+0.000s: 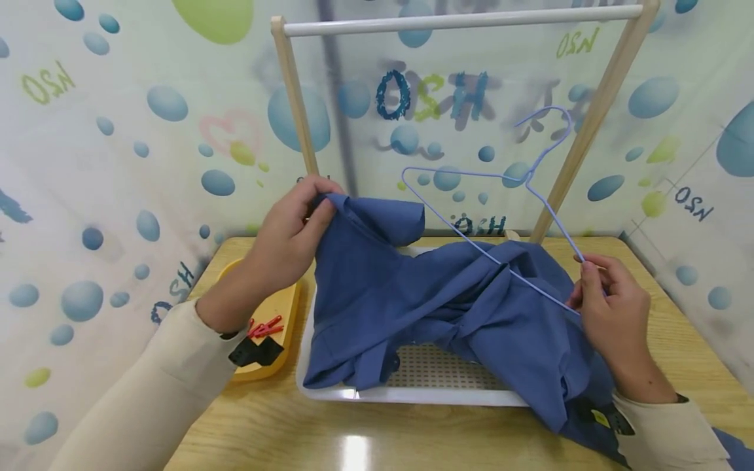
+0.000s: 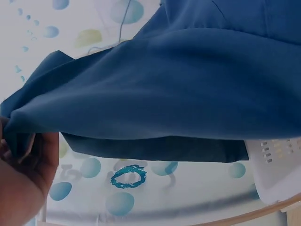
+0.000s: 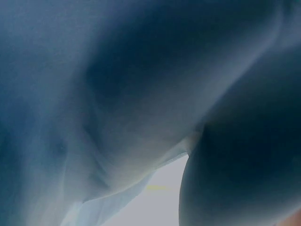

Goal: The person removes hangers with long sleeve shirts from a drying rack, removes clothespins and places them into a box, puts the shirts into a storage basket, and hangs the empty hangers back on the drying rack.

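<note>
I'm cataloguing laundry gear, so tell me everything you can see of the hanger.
The hanger is slim and light violet-blue, apparently coated wire, with a curved hook, two sloping shoulders and a straight lower bar. It is held up tilted, hook uppermost, one end in the grip of the right hand. Its bar crosses in front of the blue garment; whether they touch is unclear.

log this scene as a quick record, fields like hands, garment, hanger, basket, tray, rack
left hand: pinches an edge of the blue garment, holding it up
right hand: grips the blue hanger near one end
garment: bunched, draped over the front rim of the white basket; type unclear
hanger: hook upward, lower bar crossing in front of the garment in the head view
tray: yellow, left of the basket, holding red clips
rack: white rod on wooden posts, behind the basket
</note>
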Demonstrator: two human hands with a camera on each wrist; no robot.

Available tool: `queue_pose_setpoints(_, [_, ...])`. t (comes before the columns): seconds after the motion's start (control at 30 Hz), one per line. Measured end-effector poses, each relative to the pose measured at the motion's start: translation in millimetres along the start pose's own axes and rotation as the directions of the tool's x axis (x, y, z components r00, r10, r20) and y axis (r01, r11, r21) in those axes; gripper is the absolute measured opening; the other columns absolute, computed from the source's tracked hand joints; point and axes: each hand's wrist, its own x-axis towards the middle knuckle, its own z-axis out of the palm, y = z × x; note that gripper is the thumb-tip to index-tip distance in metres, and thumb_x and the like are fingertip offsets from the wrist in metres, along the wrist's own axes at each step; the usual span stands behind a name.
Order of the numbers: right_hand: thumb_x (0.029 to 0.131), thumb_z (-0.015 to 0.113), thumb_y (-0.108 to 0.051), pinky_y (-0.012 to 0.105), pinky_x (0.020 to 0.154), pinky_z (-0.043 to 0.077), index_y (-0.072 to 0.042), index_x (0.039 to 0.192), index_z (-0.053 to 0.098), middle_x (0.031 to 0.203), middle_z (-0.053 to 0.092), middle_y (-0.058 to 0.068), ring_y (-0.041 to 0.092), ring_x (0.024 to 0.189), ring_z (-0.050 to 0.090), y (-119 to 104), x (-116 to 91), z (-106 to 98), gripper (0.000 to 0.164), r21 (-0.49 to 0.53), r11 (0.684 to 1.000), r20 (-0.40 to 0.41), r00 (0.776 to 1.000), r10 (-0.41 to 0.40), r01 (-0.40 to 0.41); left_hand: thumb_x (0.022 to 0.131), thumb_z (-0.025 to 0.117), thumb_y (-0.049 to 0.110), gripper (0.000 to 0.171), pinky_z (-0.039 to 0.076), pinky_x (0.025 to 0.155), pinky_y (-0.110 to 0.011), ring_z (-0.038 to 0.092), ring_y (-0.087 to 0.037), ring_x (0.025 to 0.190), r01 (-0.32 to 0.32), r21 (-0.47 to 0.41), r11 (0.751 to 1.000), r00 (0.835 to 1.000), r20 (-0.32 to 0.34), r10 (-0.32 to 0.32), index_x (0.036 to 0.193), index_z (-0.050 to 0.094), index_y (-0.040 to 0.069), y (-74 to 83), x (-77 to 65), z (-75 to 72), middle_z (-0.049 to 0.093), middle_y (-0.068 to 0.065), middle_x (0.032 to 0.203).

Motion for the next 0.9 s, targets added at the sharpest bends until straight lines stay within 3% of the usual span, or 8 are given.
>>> queue_pose_setpoints(0.23, [0.1, 0.055, -0.004, 0.006, 0.051, 0.043, 0.007, 0.113, 0.067, 0.061, 0.052, -0.027, -0.01, 0.046, 0.051, 1, -1, 1, 0.021, 0.004, 1.0, -0.003, 1.0, -0.001, 0.001, 0.108, 0.039, 0.014, 0.024, 0.04, 0.062, -0.028, 0.043, -0.018, 0.065, -0.067, -0.209, 0.976, 0.993, 0.08, 0.085, 0.111, 0.051, -0.006, -4.2, -6.5, -1.5, 0.049, -0.008, 0.085])
queue_pose_setpoints(0.37, [0.1, 0.056, -0.005, 0.006, 0.051, 0.043, 0.007, 0.113, 0.067, 0.061, 0.052, -0.027, -0.01, 0.047, 0.051, 1, -1, 1, 0.021, 0.005, 1.0, 0.0, 1.0, -0.011, 0.011, 0.108, 0.035, 0.009, 0.021, 0.045, 0.066, -0.027, 0.05, -0.021, 0.074, 0.093, -0.308, 0.947, 0.953, 0.303, 0.004, 0.109, 0.051, -0.004, -11.2, -7.3, 1.7, 0.05, -0.009, 0.09])
queue_pose_setpoints(0.43, [0.1, 0.056, -0.004, 0.006, 0.051, 0.043, 0.007, 0.113, 0.068, 0.061, 0.053, -0.027, -0.011, 0.047, 0.051, 1, -1, 2, 0.021, 0.003, 1.0, 0.003, 1.0, -0.016, 0.016, 0.108, 0.034, 0.007, 0.02, 0.047, 0.072, -0.028, 0.053, -0.022, 0.082, 0.193, -0.258, 0.947, 0.896, 0.439, -0.063, 0.109, 0.052, 0.0, -16.9, -7.1, 4.7, 0.052, -0.007, 0.092])
queue_pose_setpoints(0.53, [0.099, 0.057, -0.004, 0.005, 0.051, 0.042, 0.007, 0.113, 0.068, 0.061, 0.053, -0.026, -0.01, 0.047, 0.05, 1, 0, 2, 0.02, 0.005, 1.0, 0.003, 1.0, -0.025, 0.025, 0.108, 0.032, 0.008, 0.02, 0.052, 0.073, -0.033, 0.056, -0.026, 0.078, 0.289, -0.106, 0.951, 0.767, 0.62, -0.165, 0.11, 0.053, 0.006, -25.9, -7.2, 10.7, 0.053, -0.007, 0.092])
queue_pose_setpoints(0.63, [0.099, 0.057, -0.003, 0.004, 0.052, 0.043, 0.006, 0.113, 0.068, 0.062, 0.054, -0.025, -0.01, 0.046, 0.05, 1, -1, 2, 0.02, 0.001, 1.0, 0.005, 1.0, -0.029, 0.029, 0.109, 0.032, 0.009, 0.02, 0.052, 0.065, -0.034, 0.054, -0.023, 0.063, 0.299, 0.079, 0.951, 0.639, 0.724, -0.261, 0.111, 0.051, 0.01, -34.8, -8.4, 18.3, 0.05, -0.008, 0.086])
queue_pose_setpoints(0.7, [0.099, 0.057, -0.004, 0.004, 0.052, 0.043, 0.007, 0.113, 0.068, 0.062, 0.054, -0.025, -0.01, 0.046, 0.05, 1, -1, 2, 0.021, 0.001, 1.0, 0.007, 1.0, -0.024, 0.024, 0.109, 0.034, 0.011, 0.019, 0.052, 0.064, -0.033, 0.055, -0.019, 0.062, 0.252, 0.196, 0.948, 0.586, 0.749, -0.311, 0.114, 0.052, 0.011, -38.9, -9.0, 23.6, 0.054, -0.006, 0.088])
queue_pose_setpoints(0.77, [0.099, 0.057, -0.004, 0.004, 0.053, 0.043, 0.006, 0.114, 0.068, 0.062, 0.053, -0.026, -0.01, 0.047, 0.05, 1, -1, 2, 0.021, -0.009, 1.0, 0.012, 1.0, -0.024, 0.024, 0.108, 0.037, 0.011, 0.019, 0.052, 0.069, -0.031, 0.057, -0.016, 0.069, 0.159, 0.29, 0.944, 0.584, 0.743, -0.327, 0.116, 0.054, 0.012, -43.7, -9.3, 29.6, 0.059, -0.004, 0.094])
queue_pose_setpoints(0.9, [0.099, 0.057, -0.004, 0.004, 0.052, 0.042, 0.008, 0.113, 0.067, 0.063, 0.052, -0.027, -0.011, 0.047, 0.049, 2, -1, 3, 0.021, -0.018, 0.999, 0.015, 0.999, -0.042, 0.042, 0.105, 0.045, 0.011, 0.02, 0.053, 0.084, -0.032, 0.062, -0.015, 0.091, 0.006, 0.4, 0.917, 0.639, 0.703, -0.311, 0.12, 0.059, 0.01, -53.2, -8.4, 40.5, 0.067, -0.003, 0.109])
